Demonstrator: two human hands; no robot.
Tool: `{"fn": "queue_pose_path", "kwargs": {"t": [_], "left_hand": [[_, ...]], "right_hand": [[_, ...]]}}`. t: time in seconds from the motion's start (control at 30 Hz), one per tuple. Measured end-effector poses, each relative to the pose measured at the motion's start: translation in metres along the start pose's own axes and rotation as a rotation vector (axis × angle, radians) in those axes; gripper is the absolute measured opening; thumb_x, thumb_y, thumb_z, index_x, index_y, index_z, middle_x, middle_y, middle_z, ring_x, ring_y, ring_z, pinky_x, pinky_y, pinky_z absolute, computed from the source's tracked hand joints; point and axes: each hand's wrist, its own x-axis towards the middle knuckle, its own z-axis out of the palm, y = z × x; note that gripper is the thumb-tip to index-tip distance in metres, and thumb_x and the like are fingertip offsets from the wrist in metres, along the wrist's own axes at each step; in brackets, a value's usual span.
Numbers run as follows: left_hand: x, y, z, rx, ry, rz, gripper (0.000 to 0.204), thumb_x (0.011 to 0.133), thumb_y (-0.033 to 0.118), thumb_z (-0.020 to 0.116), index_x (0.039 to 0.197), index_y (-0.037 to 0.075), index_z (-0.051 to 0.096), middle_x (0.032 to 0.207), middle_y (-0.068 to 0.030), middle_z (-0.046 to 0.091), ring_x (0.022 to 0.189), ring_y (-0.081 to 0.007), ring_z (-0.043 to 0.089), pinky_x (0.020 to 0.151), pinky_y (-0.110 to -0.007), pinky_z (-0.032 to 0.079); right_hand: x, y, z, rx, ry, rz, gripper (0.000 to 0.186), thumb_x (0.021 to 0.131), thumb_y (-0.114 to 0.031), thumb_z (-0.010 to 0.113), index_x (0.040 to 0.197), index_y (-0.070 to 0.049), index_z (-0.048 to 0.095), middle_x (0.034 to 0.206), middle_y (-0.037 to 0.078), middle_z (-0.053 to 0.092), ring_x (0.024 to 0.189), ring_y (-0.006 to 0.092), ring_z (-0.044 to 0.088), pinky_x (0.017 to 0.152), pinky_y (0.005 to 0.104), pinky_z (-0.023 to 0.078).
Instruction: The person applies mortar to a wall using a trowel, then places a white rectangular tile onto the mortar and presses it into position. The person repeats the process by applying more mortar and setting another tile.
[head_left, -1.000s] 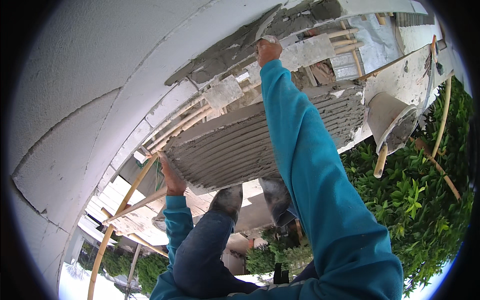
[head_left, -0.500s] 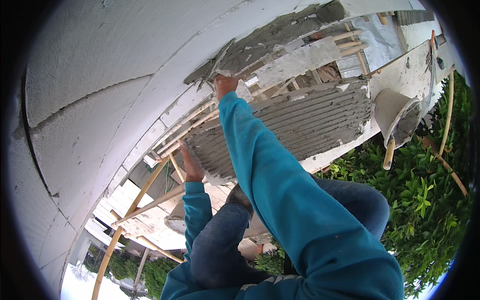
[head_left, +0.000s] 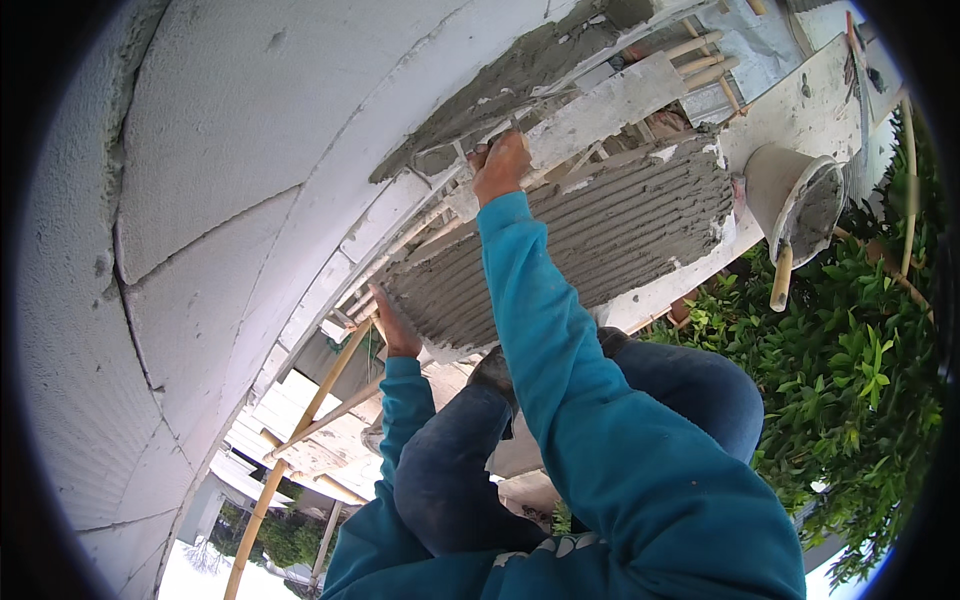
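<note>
My right hand (head_left: 500,168) is closed round the handle of a trowel, mostly hidden by the fingers, at the wall's edge. Beside the tool, wet grey mortar (head_left: 530,75) coats a strip of the white block wall (head_left: 225,130). A large block (head_left: 590,235) lies beneath my right forearm, its upper face covered in ridged mortar. Against the block's left end rests my left hand (head_left: 398,325), with the fingers stretched out flat.
A mortar-stained bucket (head_left: 795,205) with a wooden handle (head_left: 781,280) sits on the board at right. Bamboo poles (head_left: 305,425) cross below the wall at left. Green leaves (head_left: 850,360) fill the right side. My bent knees (head_left: 450,460) are close under the block.
My right hand and the trowel have shifted right along the mortared wall edge. The left hand stays at the block's end, while the whole view has turned slightly.
</note>
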Motion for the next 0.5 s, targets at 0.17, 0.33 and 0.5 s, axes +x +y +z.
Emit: {"fn": "queue_pose_path", "kwargs": {"t": [0.17, 0.33, 0.5], "left_hand": [[-0.002, -0.001, -0.003, 0.036, -0.014, 0.024, 0.093, 0.095, 0.074, 0.034, 0.160, 0.018, -0.001, 0.167, -0.0038, -0.006, 0.153, -0.0210, -0.007, 0.121, -0.041, -0.006], [0.036, -0.025, -0.048, -0.061, -0.211, 0.003, 0.090, 0.096, 0.071, 0.032, 0.160, 0.018, -0.004, 0.167, -0.0037, -0.008, 0.153, -0.0209, -0.008, 0.122, -0.040, -0.005], [0.014, -0.012, -0.015, -0.052, -0.140, -0.024, 0.092, 0.095, 0.073, 0.031, 0.160, 0.018, -0.005, 0.167, -0.0026, -0.008, 0.153, -0.0209, -0.007, 0.122, -0.041, -0.005]], "right_hand": [[0.040, 0.079, -0.039, -0.121, -0.086, 0.223, 0.023, 0.097, -0.024, 0.051, 0.114, -0.012, 0.061, 0.108, 0.001, 0.061, 0.097, 0.0191, 0.057, 0.083, 0.0391, 0.048], [0.046, 0.174, -0.045, -0.327, -0.162, 0.324, 0.019, 0.096, -0.022, 0.055, 0.106, -0.007, 0.060, 0.110, 0.011, 0.064, 0.104, 0.0266, 0.062, 0.089, 0.0449, 0.053], [0.056, 0.155, -0.068, -1.454, -0.547, -0.505, 0.023, 0.086, -0.026, 0.070, 0.088, -0.003, 0.066, 0.101, 0.019, 0.067, 0.100, 0.0360, 0.063, 0.089, 0.0436, 0.053]]}}
